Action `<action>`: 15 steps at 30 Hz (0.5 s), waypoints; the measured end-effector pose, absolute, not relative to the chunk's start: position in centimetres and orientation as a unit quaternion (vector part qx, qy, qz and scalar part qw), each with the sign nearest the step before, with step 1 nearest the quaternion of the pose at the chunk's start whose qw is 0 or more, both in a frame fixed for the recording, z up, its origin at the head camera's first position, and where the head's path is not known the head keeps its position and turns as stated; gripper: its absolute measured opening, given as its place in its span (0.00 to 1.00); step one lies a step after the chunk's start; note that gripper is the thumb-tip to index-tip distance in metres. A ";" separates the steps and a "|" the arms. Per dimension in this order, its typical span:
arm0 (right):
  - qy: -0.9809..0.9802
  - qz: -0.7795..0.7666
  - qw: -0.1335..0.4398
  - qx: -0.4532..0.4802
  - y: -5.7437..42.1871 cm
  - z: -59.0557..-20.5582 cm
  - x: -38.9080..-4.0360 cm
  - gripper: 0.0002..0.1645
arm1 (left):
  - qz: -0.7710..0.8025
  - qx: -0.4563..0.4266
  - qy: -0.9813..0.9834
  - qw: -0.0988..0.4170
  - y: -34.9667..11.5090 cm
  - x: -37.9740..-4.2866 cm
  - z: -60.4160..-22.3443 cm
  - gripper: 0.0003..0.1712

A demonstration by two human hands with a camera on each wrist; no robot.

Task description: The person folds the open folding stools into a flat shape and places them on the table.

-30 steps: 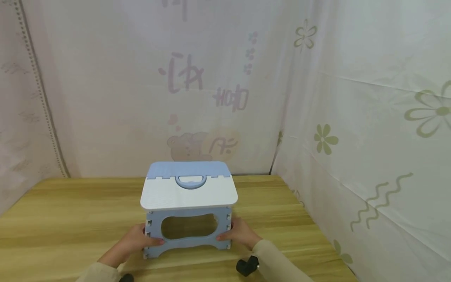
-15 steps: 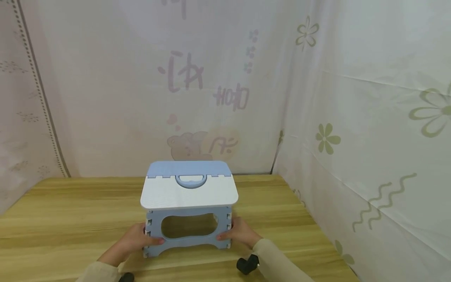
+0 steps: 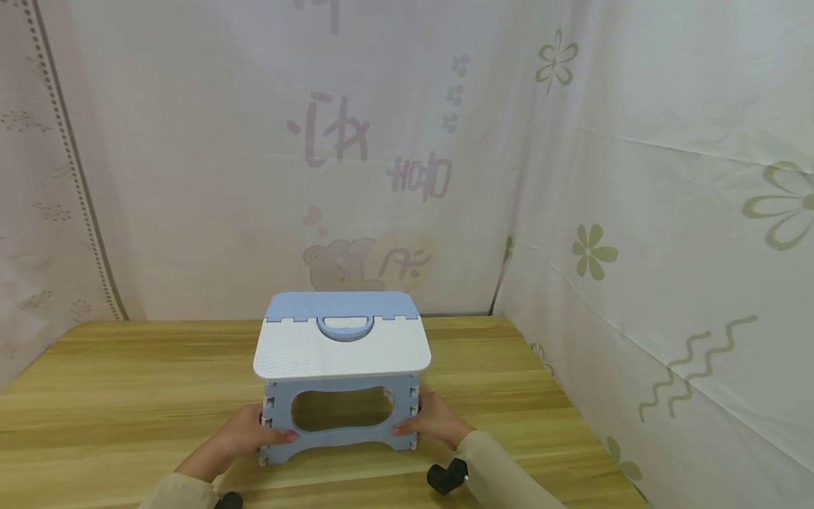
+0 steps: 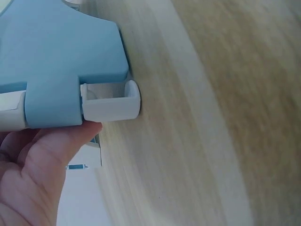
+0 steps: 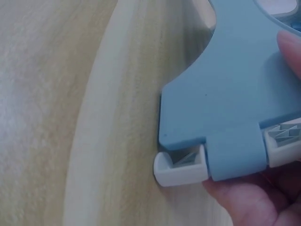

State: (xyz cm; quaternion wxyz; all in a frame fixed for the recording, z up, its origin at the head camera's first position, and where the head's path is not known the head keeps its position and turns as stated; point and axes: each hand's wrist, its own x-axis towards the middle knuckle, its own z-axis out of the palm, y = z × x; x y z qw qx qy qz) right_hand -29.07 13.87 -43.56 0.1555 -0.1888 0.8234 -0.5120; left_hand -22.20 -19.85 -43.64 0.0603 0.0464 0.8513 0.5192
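A folding step stool (image 3: pixel 343 353) with a white and light-blue top stands unfolded and upright on the wooden table. Its blue front leg panel has a large oval opening, and a blue carry handle (image 3: pixel 345 332) lies flat in the top. My left hand (image 3: pixel 244 433) grips the panel's left edge, thumb across the front. On the opposite edge my right hand (image 3: pixel 434 422) holds on in the same way, its other fingers hidden behind the side. Both wrist views show fingers close against the white hinge pieces (image 4: pixel 113 106) near the foot of the legs.
The wood-grain table (image 3: pixel 127 396) stretches out to both sides of the stool. A pale printed curtain (image 3: pixel 222 177) hangs behind the table, and another patterned curtain (image 3: pixel 636 283) runs along its right edge. Black wrist gear (image 3: pixel 447 477) sits by the right sleeve.
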 end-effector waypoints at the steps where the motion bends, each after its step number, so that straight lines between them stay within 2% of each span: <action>1: 0.824 -0.512 0.156 -0.188 13.9 -43.6 -29.1 0.19 | 0.519 0.049 0.851 0.060 -19.9 -22.2 -43.7 0.29; 15: 0.822 -0.512 0.156 -0.194 13.9 -43.7 -29.4 0.18 | 0.516 0.044 0.853 0.067 -19.9 -22.4 -43.7 0.27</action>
